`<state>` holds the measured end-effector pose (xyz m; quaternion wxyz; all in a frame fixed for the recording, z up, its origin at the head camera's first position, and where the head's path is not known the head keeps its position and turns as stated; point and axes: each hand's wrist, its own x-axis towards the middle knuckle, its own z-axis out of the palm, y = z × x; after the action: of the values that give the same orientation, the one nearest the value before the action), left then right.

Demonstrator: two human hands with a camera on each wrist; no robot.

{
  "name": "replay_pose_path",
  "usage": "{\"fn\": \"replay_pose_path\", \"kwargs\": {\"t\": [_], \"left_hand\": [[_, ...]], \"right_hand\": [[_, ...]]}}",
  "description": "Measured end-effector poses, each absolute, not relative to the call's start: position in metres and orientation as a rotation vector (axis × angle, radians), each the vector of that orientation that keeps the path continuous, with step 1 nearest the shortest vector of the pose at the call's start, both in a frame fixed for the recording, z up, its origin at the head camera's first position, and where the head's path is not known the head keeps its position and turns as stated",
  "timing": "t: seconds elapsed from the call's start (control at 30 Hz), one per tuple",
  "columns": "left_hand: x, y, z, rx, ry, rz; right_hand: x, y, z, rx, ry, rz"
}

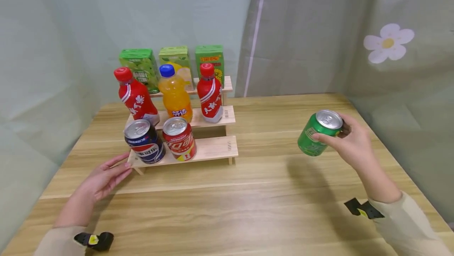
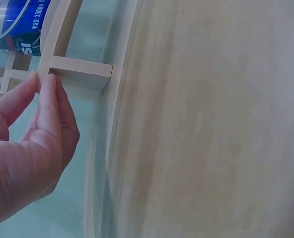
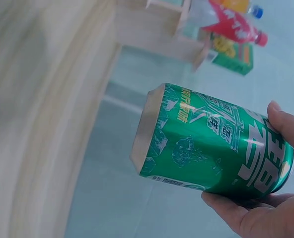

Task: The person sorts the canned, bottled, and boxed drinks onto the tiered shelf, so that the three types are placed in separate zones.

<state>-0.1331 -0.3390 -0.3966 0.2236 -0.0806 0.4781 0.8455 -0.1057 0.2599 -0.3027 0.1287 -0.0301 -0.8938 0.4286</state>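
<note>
A green soda can (image 1: 317, 135) is held up above the right side of the table, slightly tilted. My right hand (image 1: 354, 143) grips it near its top, thumb on one side and fingers on the other. At the left, my left hand (image 1: 103, 179) pinches the front left corner of a stepped wooden rack (image 1: 213, 148) between thumb and fingers, seen close in the left wrist view. On the rack's lowest step stand a dark blue cola can (image 1: 144, 141) and a red cola can (image 1: 179, 139). The right part of that step is bare.
The middle step carries a red-labelled bottle (image 1: 138, 98), an orange soda bottle (image 1: 175, 96) and another red-labelled bottle (image 1: 210, 94). Three green drink cartons (image 1: 142, 66) stand on the top step. A fabric backdrop (image 1: 301, 31) rises behind the wooden table (image 1: 248, 208).
</note>
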Motion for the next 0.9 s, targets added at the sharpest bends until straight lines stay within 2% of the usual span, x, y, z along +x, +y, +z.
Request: {"fn": "replay_pose_path", "kwargs": {"t": [0.47, 0.67, 0.9], "left_hand": [[-0.134, -0.340, -0.393, -0.271, 1.351, 2.296], [-0.135, -0.340, -0.392, -0.250, 1.373, 2.277], [-0.135, -0.339, -0.390, -0.267, 1.389, 2.262]], "right_hand": [[-0.132, 0.184, -0.279, 0.187, -2.549, 1.458], [-0.142, 0.153, -0.280, 0.319, -2.523, 1.561], [-0.151, 0.118, -0.289, 0.351, -2.554, 1.634]]}}
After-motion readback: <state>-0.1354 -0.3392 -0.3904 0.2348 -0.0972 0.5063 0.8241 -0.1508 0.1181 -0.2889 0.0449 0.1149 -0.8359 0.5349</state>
